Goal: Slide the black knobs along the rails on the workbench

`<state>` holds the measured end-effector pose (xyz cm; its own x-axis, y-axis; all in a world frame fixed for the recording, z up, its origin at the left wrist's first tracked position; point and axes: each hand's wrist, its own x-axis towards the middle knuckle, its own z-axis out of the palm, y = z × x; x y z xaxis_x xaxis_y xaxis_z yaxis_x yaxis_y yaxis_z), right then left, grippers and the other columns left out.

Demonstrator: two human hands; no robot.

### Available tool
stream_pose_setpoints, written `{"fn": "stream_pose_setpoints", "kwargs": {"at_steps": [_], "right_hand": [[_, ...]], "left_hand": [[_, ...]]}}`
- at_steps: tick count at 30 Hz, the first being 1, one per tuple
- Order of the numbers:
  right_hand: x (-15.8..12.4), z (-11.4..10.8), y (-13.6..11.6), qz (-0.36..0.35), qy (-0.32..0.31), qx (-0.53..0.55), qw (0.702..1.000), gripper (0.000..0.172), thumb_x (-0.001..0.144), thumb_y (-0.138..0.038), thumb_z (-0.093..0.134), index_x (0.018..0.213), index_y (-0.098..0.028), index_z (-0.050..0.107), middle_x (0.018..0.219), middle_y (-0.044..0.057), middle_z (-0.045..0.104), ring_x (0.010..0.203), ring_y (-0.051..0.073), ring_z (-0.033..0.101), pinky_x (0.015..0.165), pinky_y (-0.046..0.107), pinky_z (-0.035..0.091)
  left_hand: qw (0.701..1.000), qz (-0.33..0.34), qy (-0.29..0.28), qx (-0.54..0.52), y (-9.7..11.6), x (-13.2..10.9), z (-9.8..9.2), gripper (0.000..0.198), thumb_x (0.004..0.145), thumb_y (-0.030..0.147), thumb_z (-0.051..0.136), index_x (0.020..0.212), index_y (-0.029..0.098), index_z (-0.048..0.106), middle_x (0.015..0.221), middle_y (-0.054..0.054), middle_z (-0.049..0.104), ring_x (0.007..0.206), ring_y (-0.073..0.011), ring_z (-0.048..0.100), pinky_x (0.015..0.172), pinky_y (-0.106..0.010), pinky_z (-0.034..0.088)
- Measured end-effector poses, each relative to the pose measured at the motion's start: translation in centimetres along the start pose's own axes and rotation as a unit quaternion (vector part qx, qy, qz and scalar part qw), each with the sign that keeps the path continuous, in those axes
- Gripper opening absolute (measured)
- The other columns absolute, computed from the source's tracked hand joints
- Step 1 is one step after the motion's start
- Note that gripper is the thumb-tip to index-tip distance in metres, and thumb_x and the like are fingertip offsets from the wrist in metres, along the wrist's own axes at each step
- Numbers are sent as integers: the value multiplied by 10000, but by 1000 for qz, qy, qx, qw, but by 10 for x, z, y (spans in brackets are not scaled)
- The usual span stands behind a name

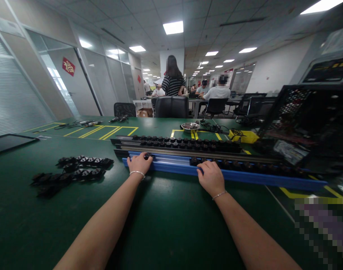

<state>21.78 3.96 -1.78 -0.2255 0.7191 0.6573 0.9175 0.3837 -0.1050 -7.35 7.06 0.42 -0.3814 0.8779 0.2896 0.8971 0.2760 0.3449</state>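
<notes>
A long blue rail [171, 167] with a channel along its length lies across the table in front of me. My left hand [139, 165] is at its left end, fingers closed around a small black part [148, 155] in the channel. My right hand [212, 178] is closed over the near wall of the rail, its fingertips by a row of black parts [244, 165] that fills the right stretch. Between the hands the channel shows bare. Those right fingertips are partly hidden by the hand.
Rows of black parts [84, 162] lie on the green table [160, 232] at left. Behind the blue rail are more loaded rails [171, 142]. Farther back are a metal bowl [190, 127] and a yellow tray [244, 136]. An open black case [289, 120] stands at right; people are beyond.
</notes>
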Motion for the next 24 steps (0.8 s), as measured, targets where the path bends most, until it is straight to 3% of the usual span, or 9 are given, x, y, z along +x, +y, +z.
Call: {"fn": "stream_pose_setpoints", "kwargs": {"at_steps": [24], "right_hand": [[0, 1, 1, 3, 2, 0, 1000, 149, 812, -215, 522, 840, -179, 664, 859, 68, 616, 856, 205, 471, 742, 320, 368]], "left_hand": [[1000, -23, -4, 3, -20, 12, -4, 439, 754, 483, 433, 1089, 283, 635, 1062, -81, 679, 1135, -308, 508, 1043, -572, 182]]}}
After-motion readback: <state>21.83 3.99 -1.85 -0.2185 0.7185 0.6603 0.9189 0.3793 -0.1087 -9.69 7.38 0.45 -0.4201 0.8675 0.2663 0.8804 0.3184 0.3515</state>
